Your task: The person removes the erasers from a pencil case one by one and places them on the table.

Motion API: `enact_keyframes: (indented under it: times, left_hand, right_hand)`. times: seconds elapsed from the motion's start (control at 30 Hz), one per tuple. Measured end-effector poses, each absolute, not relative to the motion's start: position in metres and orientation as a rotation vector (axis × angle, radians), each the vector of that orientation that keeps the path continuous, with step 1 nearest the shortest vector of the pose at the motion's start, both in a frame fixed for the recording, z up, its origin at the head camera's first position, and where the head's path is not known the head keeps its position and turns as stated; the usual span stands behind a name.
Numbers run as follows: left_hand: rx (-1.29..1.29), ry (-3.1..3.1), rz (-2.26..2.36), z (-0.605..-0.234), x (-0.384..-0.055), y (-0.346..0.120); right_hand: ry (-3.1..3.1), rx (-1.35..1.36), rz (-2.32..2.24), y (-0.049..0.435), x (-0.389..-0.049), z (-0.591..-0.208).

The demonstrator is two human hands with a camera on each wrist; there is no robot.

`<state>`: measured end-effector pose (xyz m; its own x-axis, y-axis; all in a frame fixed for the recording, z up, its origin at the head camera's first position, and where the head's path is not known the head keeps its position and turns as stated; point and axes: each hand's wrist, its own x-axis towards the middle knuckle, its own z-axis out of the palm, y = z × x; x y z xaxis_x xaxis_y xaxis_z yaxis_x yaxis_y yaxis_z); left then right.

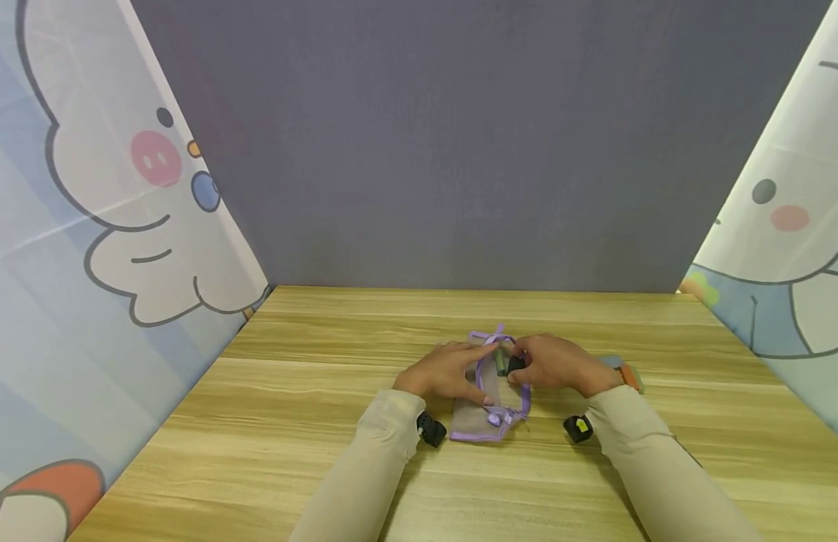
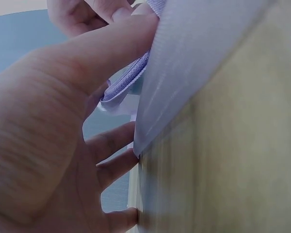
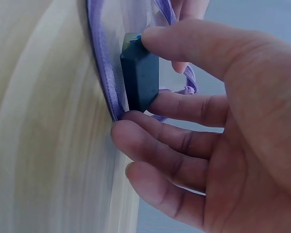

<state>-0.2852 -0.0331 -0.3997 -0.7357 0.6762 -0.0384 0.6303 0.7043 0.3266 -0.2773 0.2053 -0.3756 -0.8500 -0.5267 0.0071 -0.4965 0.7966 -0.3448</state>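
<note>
A mesh zip pouch with purple trim (image 1: 469, 421) lies on the wooden table, its mouth spread apart. My left hand (image 1: 449, 370) is at the pouch's left side with its fingers spread. Its thumb (image 2: 121, 41) and index finger reach to the purple zip edge. With thumb and index finger, my right hand (image 1: 554, 363) pinches a dark rectangular block (image 3: 140, 77) at the pouch opening. The other right fingers lie below the block, beside the purple border. A greenish piece (image 1: 501, 361) shows inside the pouch, left of the dark block.
Beyond my right wrist lie several small blocks, among them a blue-grey one (image 1: 611, 361) and an orange one (image 1: 629, 375). Small black cameras (image 1: 431, 429) are worn at both wrists. A grey panel (image 1: 459, 150) stands along the table's back edge, with cartoon-printed cloth (image 1: 120, 248) at the sides.
</note>
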Motion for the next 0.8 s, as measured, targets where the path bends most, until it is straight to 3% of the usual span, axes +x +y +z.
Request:
enact_keyframes:
  times: [0.8]
  left_hand:
    - [1.046, 2.751, 0.444, -0.402, -0.287, -0.033]
  right_hand:
    - [2.919, -0.775, -0.551, 0.209, -0.266, -0.371]
